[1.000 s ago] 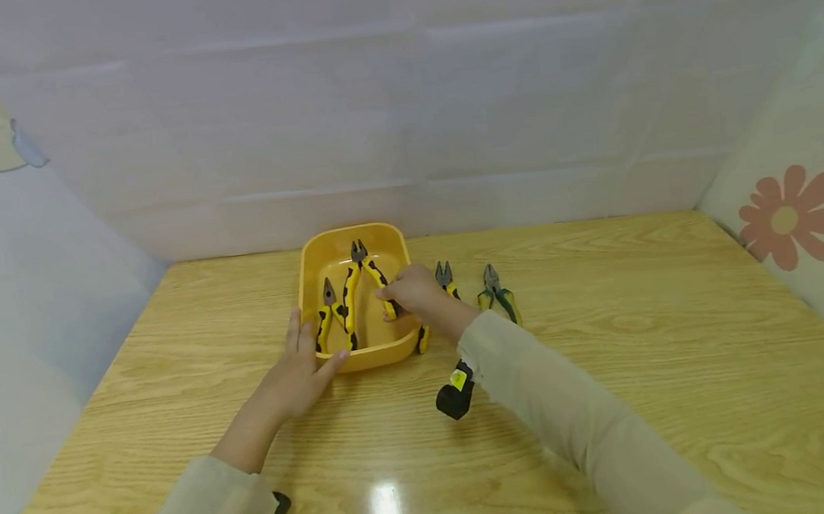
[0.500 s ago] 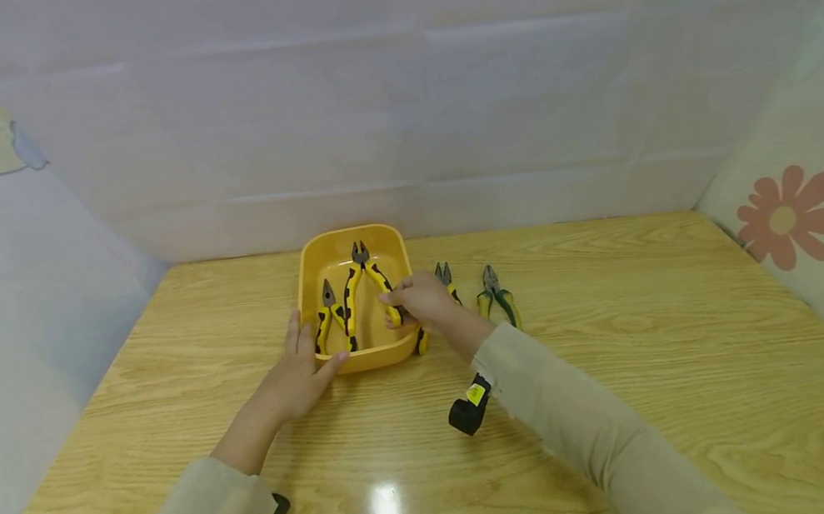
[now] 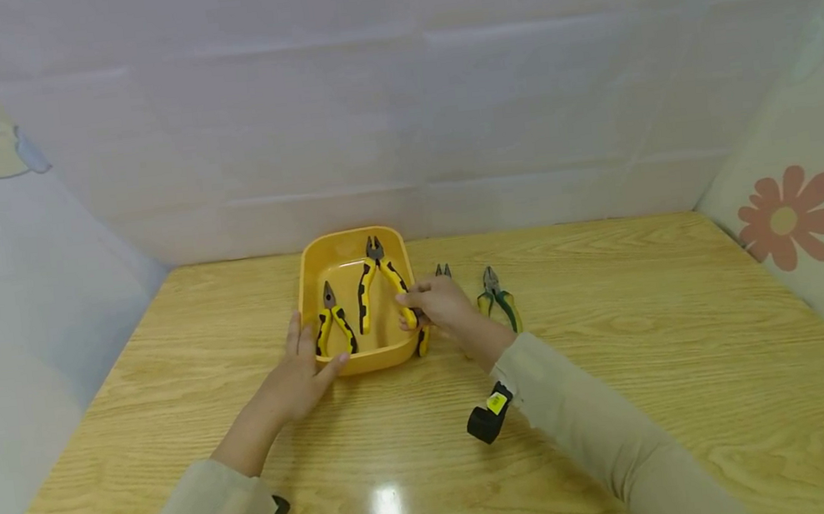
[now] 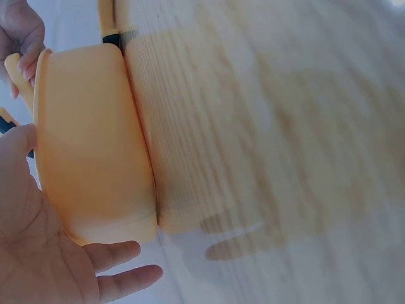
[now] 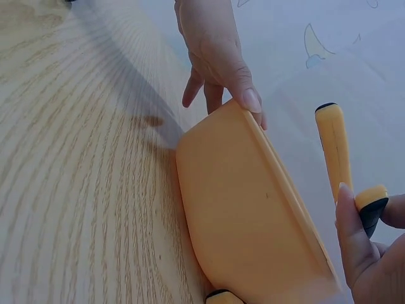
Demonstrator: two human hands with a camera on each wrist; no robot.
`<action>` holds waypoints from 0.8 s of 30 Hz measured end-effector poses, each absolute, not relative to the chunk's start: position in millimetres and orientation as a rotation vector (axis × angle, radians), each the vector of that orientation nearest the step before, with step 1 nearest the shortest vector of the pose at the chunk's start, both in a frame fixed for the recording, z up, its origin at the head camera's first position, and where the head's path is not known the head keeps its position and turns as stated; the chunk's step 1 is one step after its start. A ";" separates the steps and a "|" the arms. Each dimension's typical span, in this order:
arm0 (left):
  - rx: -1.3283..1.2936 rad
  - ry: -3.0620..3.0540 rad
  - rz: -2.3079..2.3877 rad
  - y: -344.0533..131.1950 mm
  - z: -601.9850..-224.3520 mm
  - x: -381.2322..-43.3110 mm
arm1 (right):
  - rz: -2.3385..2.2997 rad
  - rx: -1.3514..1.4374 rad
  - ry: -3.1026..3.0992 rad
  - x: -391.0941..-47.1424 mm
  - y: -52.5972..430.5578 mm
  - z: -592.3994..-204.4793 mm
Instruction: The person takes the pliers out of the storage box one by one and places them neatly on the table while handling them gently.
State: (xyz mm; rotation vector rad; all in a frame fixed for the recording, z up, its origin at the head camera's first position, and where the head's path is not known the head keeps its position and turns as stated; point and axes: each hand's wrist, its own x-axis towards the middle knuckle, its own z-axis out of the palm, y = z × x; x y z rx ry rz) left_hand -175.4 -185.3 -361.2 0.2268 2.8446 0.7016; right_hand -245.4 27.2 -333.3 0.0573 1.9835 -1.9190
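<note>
A yellow plastic bin point(image 3: 379, 362) stands at the back of the table. My left hand point(image 3: 295, 380) rests against its near left corner, thumb on the rim; in the left wrist view its fingers point(image 4: 123, 282) stretch out straight along the outside. My right hand point(image 3: 448, 310) pinches one handle of a pair of yellow-and-black pliers point(image 3: 365, 297) over the bin's right side. Those pliers are spread, with their dark head toward the back. In the right wrist view the handle ends point(image 5: 335, 149) stand above the bin rim. Long-nose pliers point(image 3: 329, 297) lie inside the bin, at the left.
Right of the bin, another pair of pliers point(image 3: 443, 270) is mostly hidden behind my right hand. Green-and-yellow pliers point(image 3: 491, 282) lie farther right on the wooden table point(image 3: 655, 349). A white sheet backdrop point(image 3: 398, 124) closes off the back.
My right hand has drawn the held pliers to the right, away from the long-nose pliers, whose right handle now shows fully. My left hand has stayed at the bin's corner.
</note>
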 end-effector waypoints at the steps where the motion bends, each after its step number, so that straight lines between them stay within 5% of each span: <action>1: 0.226 2.844 0.702 -185.4 -361.2 -175.3 | -1.917 0.060 1.986 -242.4 28.3 -330.0; 24: 0.238 2.866 0.700 -185.0 -363.1 -175.9 | -1.947 0.054 1.971 -234.1 53.8 -335.2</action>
